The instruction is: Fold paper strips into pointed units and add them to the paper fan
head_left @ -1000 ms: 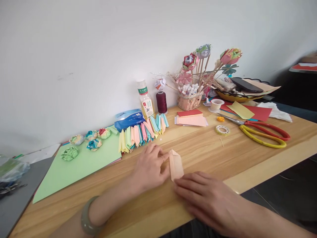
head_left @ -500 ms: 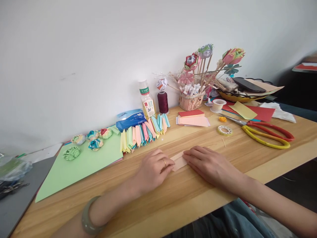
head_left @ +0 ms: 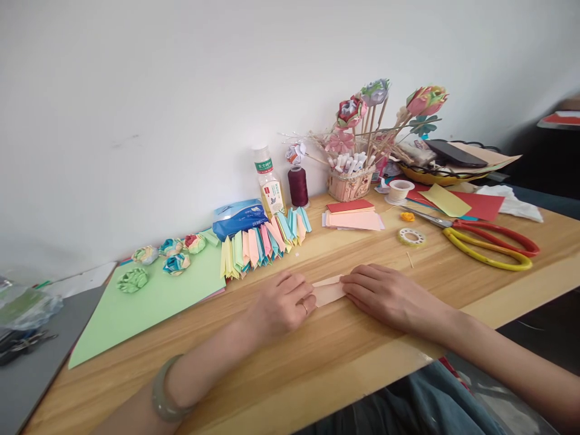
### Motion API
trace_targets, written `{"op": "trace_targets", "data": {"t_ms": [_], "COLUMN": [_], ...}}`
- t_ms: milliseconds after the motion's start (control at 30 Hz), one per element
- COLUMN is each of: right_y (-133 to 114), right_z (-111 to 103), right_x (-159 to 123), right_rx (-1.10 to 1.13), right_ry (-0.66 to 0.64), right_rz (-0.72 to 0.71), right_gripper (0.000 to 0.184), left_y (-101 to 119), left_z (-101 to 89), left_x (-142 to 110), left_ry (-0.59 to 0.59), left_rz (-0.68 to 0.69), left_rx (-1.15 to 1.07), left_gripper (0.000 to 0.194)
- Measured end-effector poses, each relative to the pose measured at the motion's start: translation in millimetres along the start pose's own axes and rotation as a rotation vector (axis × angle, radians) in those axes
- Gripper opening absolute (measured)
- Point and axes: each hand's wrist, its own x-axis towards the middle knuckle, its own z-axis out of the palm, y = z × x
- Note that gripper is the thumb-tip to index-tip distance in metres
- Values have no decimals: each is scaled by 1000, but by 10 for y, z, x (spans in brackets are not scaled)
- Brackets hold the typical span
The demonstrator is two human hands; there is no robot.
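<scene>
A small pale pink strip of paper (head_left: 328, 290) lies on the wooden table (head_left: 254, 377) between my two hands. My left hand (head_left: 284, 303) is closed on the strip's left end, its fingers curled and pressed together; a ring and a bracelet show on that arm. At the other end, my right hand (head_left: 379, 294) has its fingers close together on the paper, pressing it to the tabletop. Both ends of the strip are hidden beneath the fingers. Just beyond stands a row of folded coloured paper pieces (head_left: 263, 244).
Large scissors (head_left: 489, 241) lie at the right by a tape roll (head_left: 411, 237). Paper flowers (head_left: 176, 263) rest on a green sheet (head_left: 149, 320) at left. Behind are a stack of cut paper (head_left: 353, 221), a bottle (head_left: 270, 187), a thread spool (head_left: 298, 186) and a flower basket (head_left: 350, 184).
My left hand has curled a little more at the strip's left end. My right hand has shifted slightly right along the paper. The view has moved slightly.
</scene>
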Motion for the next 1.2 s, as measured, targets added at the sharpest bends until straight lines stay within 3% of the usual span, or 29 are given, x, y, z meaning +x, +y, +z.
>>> {"op": "trace_targets", "data": {"t_ms": [300, 467, 633, 733, 1033, 1200], "right_y": [267, 391, 419, 452, 509, 518], "right_z": [-7, 5, 71, 82, 84, 181], "right_x": [144, 207, 158, 151, 182, 178], "right_rx": [-83, -53, 125, 261, 480, 486], "right_ry": [-127, -122, -64, -34, -69, -144], "right_rz": [-85, -61, 15, 94, 272, 350], "right_gripper": [25, 26, 26, 26, 23, 23], "left_y": [-102, -143, -136, -129, -77, -66], "left_z": [135, 213, 243, 237, 270, 272], "left_x": [126, 134, 144, 198, 346, 343], "left_ry": [-25, -25, -28, -10, 58, 48], "left_rz": [7, -4, -73, -181, -725, -809], "left_rx": [85, 91, 67, -79, -462, -513], "left_gripper": [25, 23, 15, 17, 13, 14]}}
